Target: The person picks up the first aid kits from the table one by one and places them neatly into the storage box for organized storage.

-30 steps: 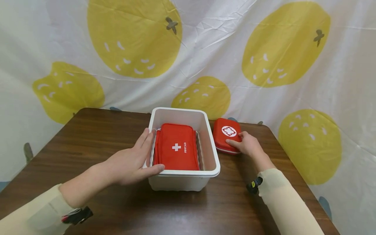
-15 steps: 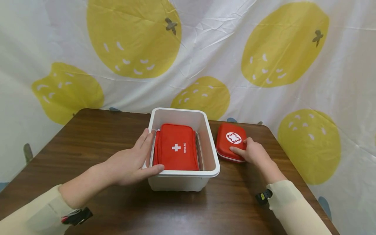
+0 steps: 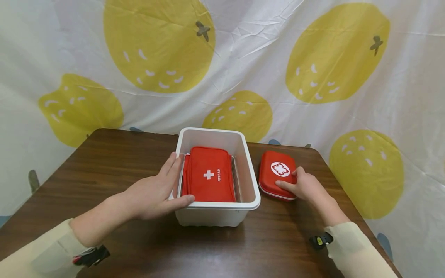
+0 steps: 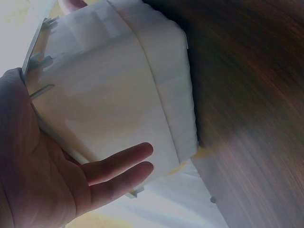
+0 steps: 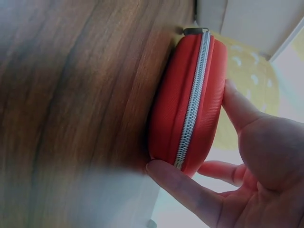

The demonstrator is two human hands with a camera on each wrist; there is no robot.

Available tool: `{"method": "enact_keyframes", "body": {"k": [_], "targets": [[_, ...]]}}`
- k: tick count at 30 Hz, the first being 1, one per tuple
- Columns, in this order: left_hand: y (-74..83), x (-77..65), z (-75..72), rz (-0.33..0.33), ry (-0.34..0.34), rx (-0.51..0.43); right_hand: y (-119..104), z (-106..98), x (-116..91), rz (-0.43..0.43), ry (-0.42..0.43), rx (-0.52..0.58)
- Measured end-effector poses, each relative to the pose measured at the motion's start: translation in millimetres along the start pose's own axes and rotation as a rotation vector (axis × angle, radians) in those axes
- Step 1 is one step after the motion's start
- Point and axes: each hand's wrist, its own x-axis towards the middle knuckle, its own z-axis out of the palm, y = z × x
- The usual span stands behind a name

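Observation:
In the head view, my left hand rests against the near left corner of a white plastic bin, thumb on the front rim and fingers along the left side. Two straight fingers lie along the bin's outer wall in the left wrist view. Inside the bin sits a red first aid pouch with a white cross, over more red fabric. To the right, my right hand holds a red zippered first aid case at its near right corner, thumb on top. The right wrist view shows its silver zipper.
A dark brown wooden table carries both things. Behind it hangs a white curtain printed with large yellow lemons. The case lies beside the bin's right wall, a narrow strip of table between them.
My right hand has moved the red case toward me and slightly right, widening the strip between it and the bin. The left hand, bin and pouch have stayed put.

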Motion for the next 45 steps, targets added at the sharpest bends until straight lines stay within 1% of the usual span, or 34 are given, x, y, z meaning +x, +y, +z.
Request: {"method": "enact_keyframes", "body": {"k": [8, 17, 25, 30, 33, 35, 37, 42, 45], "targets": [[-0.1, 0.2, 0.2, -0.003, -0.002, 0.007, 0, -7, -14, -0.004, -0.039, -0.009], [-0.6, 0.2, 0.4, -0.007, -0.005, 0.011, -3, -6, -26, -0.002, -0.067, -0.002], [-0.2, -0.1, 0.5, 0.001, 0.001, 0.015, -7, -5, -36, -0.017, -0.051, -0.016], [0.2, -0.2, -0.2, 0.0, 0.001, 0.015, -8, -7, -39, -0.005, -0.048, -0.055], [0.3, -0.1, -1.3, -0.001, -0.001, 0.01, -7, -12, -33, -0.015, -0.037, -0.047], [0.1, 0.4, -1.5, -0.004, -0.003, 0.007, -5, -16, -23, -0.022, -0.032, -0.014], [0.0, 0.6, -1.5, -0.006, -0.006, 0.0, -2, -20, -11, -0.009, -0.047, 0.032], [-0.5, 0.2, -0.9, -0.007, -0.009, -0.001, 6, -25, 22, 0.07, -0.141, 0.156], [-0.9, 0.2, -0.5, -0.011, -0.013, 0.001, 11, -25, 38, 0.087, -0.204, 0.237]]}}
